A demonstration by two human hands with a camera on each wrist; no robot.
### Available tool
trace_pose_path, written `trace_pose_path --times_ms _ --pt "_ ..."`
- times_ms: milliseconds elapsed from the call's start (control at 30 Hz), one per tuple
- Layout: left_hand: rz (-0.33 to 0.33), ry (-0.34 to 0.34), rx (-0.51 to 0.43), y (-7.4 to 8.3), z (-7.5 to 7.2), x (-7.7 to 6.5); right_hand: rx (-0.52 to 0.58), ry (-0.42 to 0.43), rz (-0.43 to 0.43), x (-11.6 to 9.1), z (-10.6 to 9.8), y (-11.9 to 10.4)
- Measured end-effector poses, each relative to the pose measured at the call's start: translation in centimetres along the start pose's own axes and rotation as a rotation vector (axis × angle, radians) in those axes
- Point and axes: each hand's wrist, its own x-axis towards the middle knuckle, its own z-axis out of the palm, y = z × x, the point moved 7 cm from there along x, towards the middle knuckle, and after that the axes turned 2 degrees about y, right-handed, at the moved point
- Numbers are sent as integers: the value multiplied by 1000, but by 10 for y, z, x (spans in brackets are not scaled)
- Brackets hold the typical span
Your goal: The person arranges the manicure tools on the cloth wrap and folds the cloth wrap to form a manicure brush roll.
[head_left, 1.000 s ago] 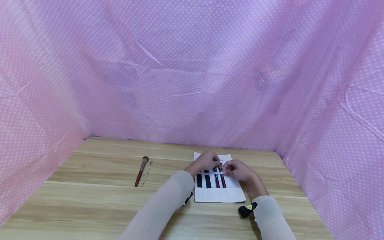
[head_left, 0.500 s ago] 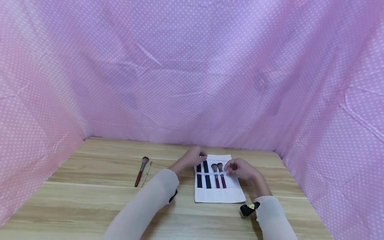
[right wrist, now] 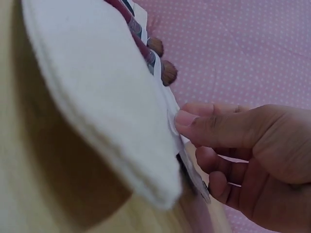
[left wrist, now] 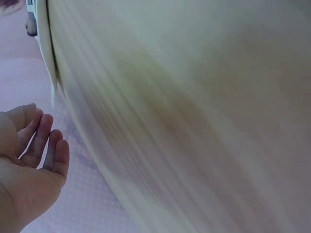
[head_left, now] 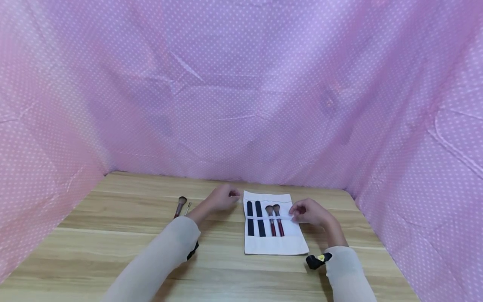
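A white cloth brush roll (head_left: 276, 245) lies unrolled on the table. Under its elastic band (head_left: 264, 218) sit two black flat strips (head_left: 259, 218) and two makeup brushes (head_left: 279, 220) with dark red handles. At the roll's right edge my right hand (head_left: 311, 212) pinches the band between thumb and fingers; the right wrist view has the thumb tip (right wrist: 182, 120) on the white strip. My left hand (head_left: 222, 198) is over the table left of the roll, fingers loosely bent, holding nothing. In the left wrist view the palm and fingers (left wrist: 51, 150) show empty.
On the left of the table lie another makeup brush (head_left: 181, 203) and a thin metal tool (head_left: 188, 206), both partly covered by the left sleeve. Pink dotted cloth (head_left: 241, 105) encloses the wooden table (head_left: 222, 268) at the back and sides.
My left hand has moved left, off the brush roll, uncovering the black strips and brush heads. My right hand has shifted slightly right along the band.
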Motion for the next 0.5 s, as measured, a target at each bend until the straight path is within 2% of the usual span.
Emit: trace_pose_path --times_ms 300,500 --pt "-24 12 26 -23 -26 -24 3 4 30 1 2 5" --pt "54 13 79 -34 -43 -41 1 3 70 3 4 5"
